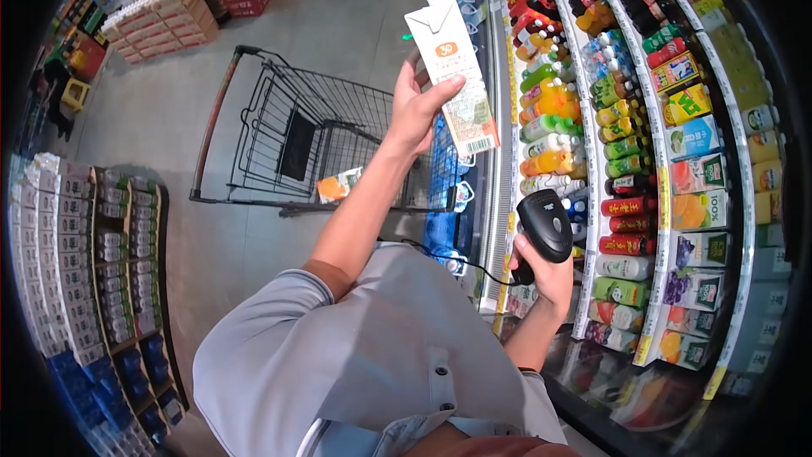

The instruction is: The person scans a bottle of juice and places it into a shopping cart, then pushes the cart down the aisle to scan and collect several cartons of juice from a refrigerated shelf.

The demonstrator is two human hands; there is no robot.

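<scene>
In the head view, the left hand (413,118) is partly closed around a tall carton (463,106), its thumb laid across the printed face and its fingers reaching behind, so the carton is held up in the air above the aisle, between the shopping cart (217,118) and the drink shelves (591,161). It leans at a slant, with the folded end and its small flap farthest from the body and the barcode (478,145) at the near end, uncovered by any finger. It looks like stiff, coated paperboard: probably moderately heavy if full, though how full cannot be seen, and likely a little slick on its flat faces. The middle of the body, where the thumb sits, seems the sound place to take hold, close to the balance point; a hard squeeze could dent the panels, and the flap at the folded end would make a weak grip. The right hand (550,275) is curled around the handle of a black scanner (545,227), whose rounded head sits above the fingers beside the shelves; it appears to be rigid plastic, best held by that handle, and its cable (471,263) could tug lightly. Another carton (339,184) lies in the cart.
</scene>
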